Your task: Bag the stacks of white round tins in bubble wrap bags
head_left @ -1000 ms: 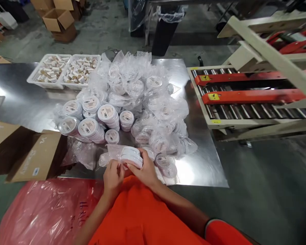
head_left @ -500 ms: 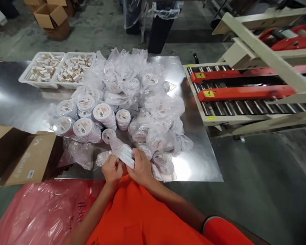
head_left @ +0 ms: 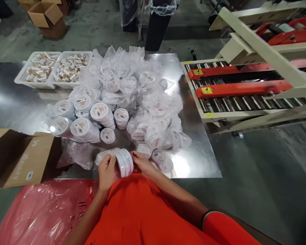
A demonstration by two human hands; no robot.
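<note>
Orange-red top (head_left: 148, 214), red sleeve (head_left: 221, 226), dark cuff edge (head_left: 205, 216)

We've 1 head-worn cam, looking fwd & steeply down, wide FOV. Our orange top (head_left: 142, 214) fills btm ctr, v. close; L hand (head_left: 106, 173) & R hand (head_left: 142, 162) sit just beyond, low-mid. Metal table (head_left: 201, 161) spans mid, roller conveyor (head_left: 226, 106) R, floor box (head_left: 53, 30) far top L.

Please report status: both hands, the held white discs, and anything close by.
Left hand holding white discs, stacked on edge. Right hand at their right side, grip unclear. Bubble-wrapped discs close beyond right hand.
</note>
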